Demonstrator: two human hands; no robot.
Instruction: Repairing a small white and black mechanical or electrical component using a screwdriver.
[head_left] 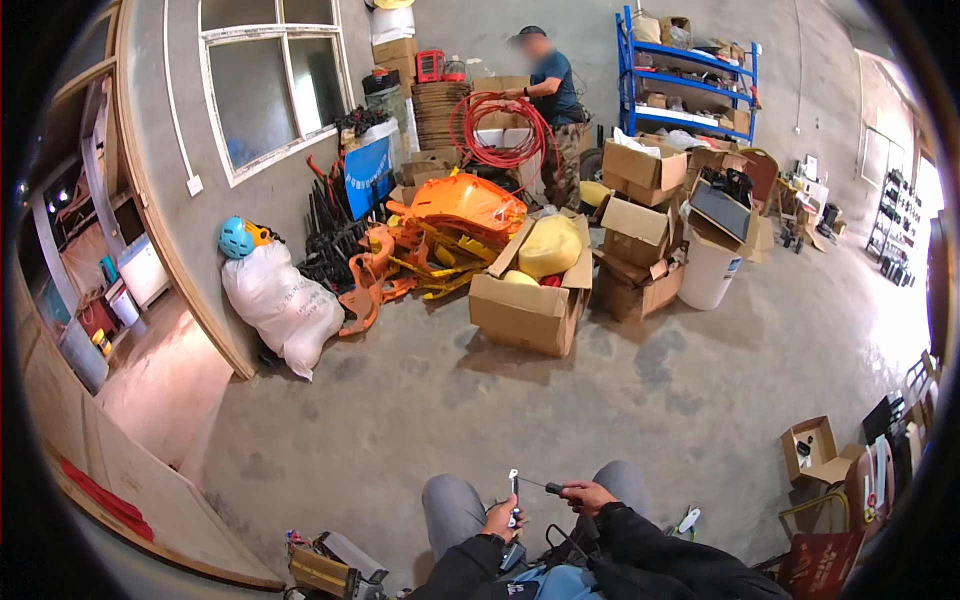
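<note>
My left hand (501, 519) is closed round a narrow dark piece with a silver top end (514, 478), held upright in front of my knees. A thin-shafted screwdriver (553, 488) with a black handle is gripped in my right hand (588, 497). Its shaft points left toward the upright piece; whether the tip touches it is too small to tell. Below my hands, a black cable (566, 535) loops near my lap. On the floor beside my right leg lies a tool with pale green handles, seemingly pliers (688, 520).
Across the room a person (556, 85) handles a coil of red hose (505, 130). Ahead are a cardboard box (525, 312), orange plastic parts (458, 205) and a white sack (285, 305). An open small box (815, 450) and chairs (868, 495) stand at right; a carton (322, 572) sits lower left.
</note>
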